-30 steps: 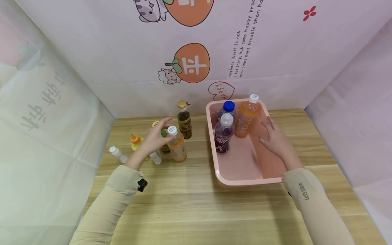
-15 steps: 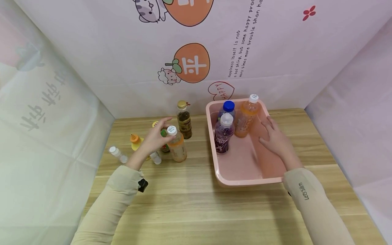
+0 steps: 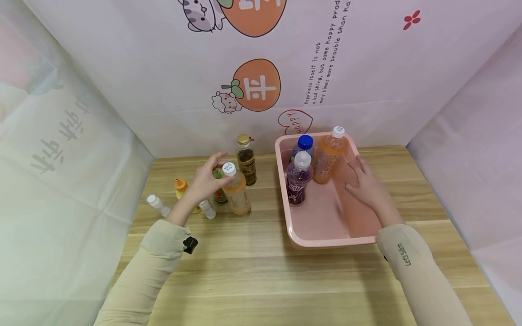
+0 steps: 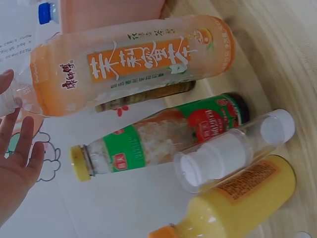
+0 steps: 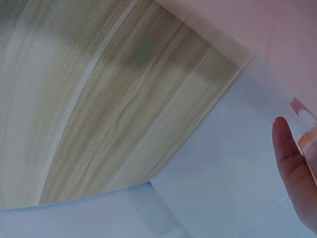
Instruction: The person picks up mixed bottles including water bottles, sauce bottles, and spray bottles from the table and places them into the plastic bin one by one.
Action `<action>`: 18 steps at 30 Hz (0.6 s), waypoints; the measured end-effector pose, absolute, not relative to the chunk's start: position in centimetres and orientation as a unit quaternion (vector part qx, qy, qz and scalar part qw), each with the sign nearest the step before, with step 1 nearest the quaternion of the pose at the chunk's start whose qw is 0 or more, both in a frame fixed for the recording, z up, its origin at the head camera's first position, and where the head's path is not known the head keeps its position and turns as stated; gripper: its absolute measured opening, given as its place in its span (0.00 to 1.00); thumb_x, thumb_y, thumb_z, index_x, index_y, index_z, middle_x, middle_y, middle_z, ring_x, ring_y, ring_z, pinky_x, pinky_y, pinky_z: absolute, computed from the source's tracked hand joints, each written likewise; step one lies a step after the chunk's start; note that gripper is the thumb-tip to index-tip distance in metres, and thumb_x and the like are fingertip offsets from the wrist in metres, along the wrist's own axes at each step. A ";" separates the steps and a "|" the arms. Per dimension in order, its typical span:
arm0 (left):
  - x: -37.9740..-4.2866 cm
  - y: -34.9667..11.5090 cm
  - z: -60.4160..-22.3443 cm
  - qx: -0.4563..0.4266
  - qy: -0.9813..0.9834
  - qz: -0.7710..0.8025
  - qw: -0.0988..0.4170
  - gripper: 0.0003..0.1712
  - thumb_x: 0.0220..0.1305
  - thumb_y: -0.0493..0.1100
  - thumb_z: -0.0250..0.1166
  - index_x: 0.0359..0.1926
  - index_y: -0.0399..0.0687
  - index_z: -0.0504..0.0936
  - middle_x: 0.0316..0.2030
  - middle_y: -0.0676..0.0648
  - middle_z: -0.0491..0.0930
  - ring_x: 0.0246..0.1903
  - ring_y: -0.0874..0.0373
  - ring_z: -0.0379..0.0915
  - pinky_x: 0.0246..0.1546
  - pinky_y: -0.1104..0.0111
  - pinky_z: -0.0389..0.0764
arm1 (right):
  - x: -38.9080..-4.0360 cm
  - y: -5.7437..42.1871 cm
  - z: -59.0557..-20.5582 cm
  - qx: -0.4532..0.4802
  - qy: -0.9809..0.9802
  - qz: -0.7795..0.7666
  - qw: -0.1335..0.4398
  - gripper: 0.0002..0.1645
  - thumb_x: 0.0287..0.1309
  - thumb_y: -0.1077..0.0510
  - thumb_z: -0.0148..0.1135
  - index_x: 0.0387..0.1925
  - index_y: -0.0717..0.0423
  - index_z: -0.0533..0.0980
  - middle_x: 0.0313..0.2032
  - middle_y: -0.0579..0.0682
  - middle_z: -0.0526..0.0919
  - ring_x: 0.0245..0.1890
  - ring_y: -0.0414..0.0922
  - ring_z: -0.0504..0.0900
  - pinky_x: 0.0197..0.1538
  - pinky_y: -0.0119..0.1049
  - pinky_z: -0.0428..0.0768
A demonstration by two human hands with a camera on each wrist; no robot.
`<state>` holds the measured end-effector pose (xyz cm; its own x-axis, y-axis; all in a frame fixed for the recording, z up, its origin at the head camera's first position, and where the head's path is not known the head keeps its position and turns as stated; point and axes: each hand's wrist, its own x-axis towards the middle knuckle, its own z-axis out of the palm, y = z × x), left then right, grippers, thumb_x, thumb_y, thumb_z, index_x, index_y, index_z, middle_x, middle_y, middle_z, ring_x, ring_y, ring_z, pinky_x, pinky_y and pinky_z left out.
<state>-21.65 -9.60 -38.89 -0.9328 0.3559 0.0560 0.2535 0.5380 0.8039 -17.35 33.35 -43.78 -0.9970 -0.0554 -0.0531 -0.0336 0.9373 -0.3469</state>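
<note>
My left hand (image 3: 206, 181) pinches a clear plastic tea bottle with an orange label (image 3: 238, 195) by its neck, just under the white cap, in the head view. In the left wrist view the tea bottle (image 4: 138, 64) looks drained, and fingertips meet its neck at the left edge. Beside it stand a green-labelled glass bottle (image 4: 163, 134), a small clear bottle with a white cap (image 4: 223, 153) and a yellow squeeze bottle (image 4: 237, 198). My right hand (image 3: 369, 188) rests at the right rim of a pink basin (image 3: 318, 243), its fingers fairly straight.
Inside the basin stand a purple drink bottle (image 3: 297, 183), a blue-capped bottle (image 3: 305, 144) and another orange tea bottle (image 3: 328, 158). A gold-capped dark bottle (image 3: 246, 163) stands near the back wall. Another small white-capped bottle (image 3: 157, 204) is at far left.
My left hand has risen slightly with the tea bottle's neck, and now covers the green-labelled bottle's yellow cap in the head view. The right hand stays at the basin's rim.
</note>
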 end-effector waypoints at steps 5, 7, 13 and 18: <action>-21.7 -9.5 -38.2 0.180 0.874 0.450 0.044 0.42 0.56 0.38 0.69 0.70 0.45 0.59 0.58 0.38 0.76 0.59 0.43 0.70 0.65 0.49 0.66 | -17.3 33.3 -43.7 -0.021 0.983 -0.177 0.034 0.43 0.60 0.53 0.55 0.71 0.63 0.51 0.74 0.66 0.40 0.63 0.74 0.60 0.52 0.68 0.72; -21.7 -9.4 -37.9 0.182 0.872 0.452 0.040 0.42 0.56 0.38 0.69 0.70 0.45 0.59 0.58 0.38 0.77 0.59 0.43 0.71 0.66 0.49 0.66 | -17.4 33.4 -43.7 -0.020 0.983 -0.179 0.035 0.43 0.60 0.53 0.55 0.71 0.63 0.51 0.74 0.65 0.40 0.63 0.74 0.60 0.52 0.68 0.72; -21.5 -9.2 -36.8 0.180 0.870 0.459 0.028 0.41 0.57 0.39 0.69 0.69 0.46 0.60 0.56 0.39 0.78 0.58 0.44 0.72 0.63 0.50 0.69 | -17.4 33.4 -43.8 -0.022 0.982 -0.183 0.036 0.43 0.60 0.53 0.55 0.72 0.63 0.51 0.74 0.65 0.39 0.63 0.74 0.60 0.53 0.68 0.71; -21.2 -9.0 -35.9 0.177 0.866 0.468 0.020 0.41 0.58 0.40 0.68 0.69 0.48 0.60 0.57 0.40 0.77 0.57 0.44 0.72 0.62 0.50 0.71 | -17.3 33.4 -43.8 -0.024 0.982 -0.185 0.034 0.43 0.60 0.53 0.55 0.71 0.63 0.51 0.74 0.65 0.39 0.63 0.74 0.59 0.54 0.68 0.70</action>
<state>-21.21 -9.05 -35.86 -0.9369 0.3242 0.1309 0.2871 0.4998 0.8172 -17.35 33.40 -43.80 -0.9966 -0.0597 -0.0577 -0.0346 0.9304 -0.3648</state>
